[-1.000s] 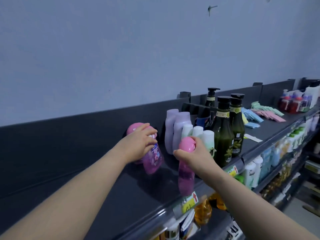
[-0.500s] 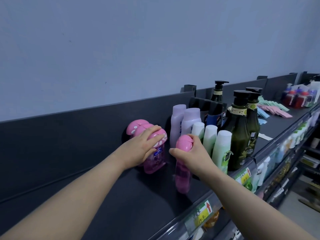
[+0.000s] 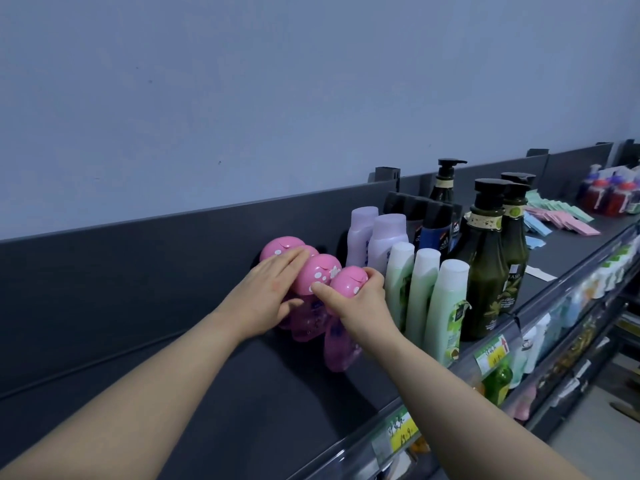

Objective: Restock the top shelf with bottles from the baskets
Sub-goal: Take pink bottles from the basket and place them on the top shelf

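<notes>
Several pink bottles with round dotted caps stand in a row on the dark top shelf (image 3: 242,393), running from the back panel toward the front. My right hand (image 3: 360,306) grips the cap of the front pink bottle (image 3: 341,355), thumb on its left and fingers curled round its right. My left hand (image 3: 263,299) lies with straight fingers across the caps of the back pink bottles (image 3: 282,245), beside the middle pink bottle (image 3: 318,271), with the thumb against the bodies below. The bodies of the back bottles are mostly hidden behind my hands.
Right of the pink row stand lilac bottles (image 3: 384,244), pale green bottles (image 3: 446,306), dark green bottles (image 3: 485,271) and black bottles (image 3: 436,223). Pastel packets (image 3: 561,216) and red bottles (image 3: 602,199) lie farther right. Left of the pink row the shelf is bare. Lower shelves hold more goods.
My right hand has moved the front pink bottle back against the middle one. My left hand's fingers have straightened and slid back over the rear caps. The view shifted left.
</notes>
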### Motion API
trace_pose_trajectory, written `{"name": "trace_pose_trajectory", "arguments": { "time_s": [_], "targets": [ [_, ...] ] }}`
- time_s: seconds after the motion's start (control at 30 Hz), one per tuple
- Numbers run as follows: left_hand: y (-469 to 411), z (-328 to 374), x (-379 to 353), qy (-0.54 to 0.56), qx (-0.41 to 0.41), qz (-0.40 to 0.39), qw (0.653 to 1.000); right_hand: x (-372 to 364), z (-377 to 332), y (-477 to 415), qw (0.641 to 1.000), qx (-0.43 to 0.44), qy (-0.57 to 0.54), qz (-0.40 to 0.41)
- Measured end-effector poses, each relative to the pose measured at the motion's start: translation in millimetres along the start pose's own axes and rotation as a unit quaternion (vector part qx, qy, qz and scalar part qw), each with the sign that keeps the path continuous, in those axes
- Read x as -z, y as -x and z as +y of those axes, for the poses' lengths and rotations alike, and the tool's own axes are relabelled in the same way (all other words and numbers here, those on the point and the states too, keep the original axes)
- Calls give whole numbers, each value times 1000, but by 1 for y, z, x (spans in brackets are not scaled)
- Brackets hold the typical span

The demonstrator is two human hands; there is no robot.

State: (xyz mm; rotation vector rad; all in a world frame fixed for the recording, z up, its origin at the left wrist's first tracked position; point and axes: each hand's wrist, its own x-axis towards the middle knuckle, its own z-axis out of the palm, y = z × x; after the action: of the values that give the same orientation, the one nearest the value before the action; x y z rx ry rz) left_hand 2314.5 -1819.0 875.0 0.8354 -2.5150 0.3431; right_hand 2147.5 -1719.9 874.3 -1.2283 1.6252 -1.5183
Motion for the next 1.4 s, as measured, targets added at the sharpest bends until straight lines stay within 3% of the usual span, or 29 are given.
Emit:
{"name": "trace_pose_trajectory", "arguments": {
  "time_s": [0.23,0.57,0.73,1.07,1.23,1.4],
  "targets": [
    [31,0,13,12,98,52,994,-4,11,-2,999,4,19,-35],
    [43,24,24,13,117,26,993,5,13,5,996,35,65,-53],
    [56,49,42,-9,139,24,990,29,12,29,986,46,148,-64],
    [109,171,71,-8,157,18,987,114,29,138,910,171,372,-70],
    [150,247,49,25,150,-7,988,155,75,200,880,167,437,-87],
    [196,311,5,60,147,-77,984,191,141,262,881,106,448,-114]
  ]
}}
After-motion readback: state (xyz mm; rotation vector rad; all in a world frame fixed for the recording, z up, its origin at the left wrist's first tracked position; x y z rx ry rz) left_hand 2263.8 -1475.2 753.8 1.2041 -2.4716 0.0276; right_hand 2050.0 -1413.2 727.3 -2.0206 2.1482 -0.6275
